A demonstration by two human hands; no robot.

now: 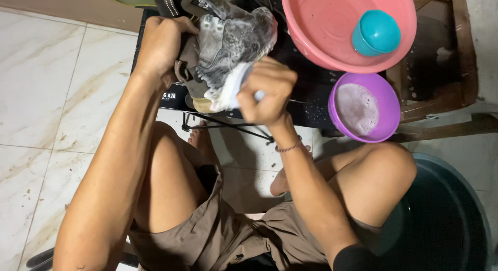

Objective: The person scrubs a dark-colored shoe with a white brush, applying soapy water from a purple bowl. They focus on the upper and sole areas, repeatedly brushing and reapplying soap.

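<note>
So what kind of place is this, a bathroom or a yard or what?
Probably a home washing spot, indoors or on a porch. The floor is pale marble-look tile, a pink basin and a purple bowl of sudsy water stand by, and the hands scrub a soapy shoe.

Shoe (pixel 228 48): soapy, wet fabric, foam-coated. Pink basin (pixel 332 37), purple bowl (pixel 386 94), teal cup (pixel 376 32): smooth glossy plastic. Floor tiles (pixel 46 94): polished marble-look. Shorts (pixel 218 234): matt cloth.

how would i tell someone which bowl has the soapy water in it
Start at the big pink basin at the top, which holds a teal cup. Just below its lower right rim sits the smaller purple bowl, right of the right hand. It alone holds foamy liquid.
</note>
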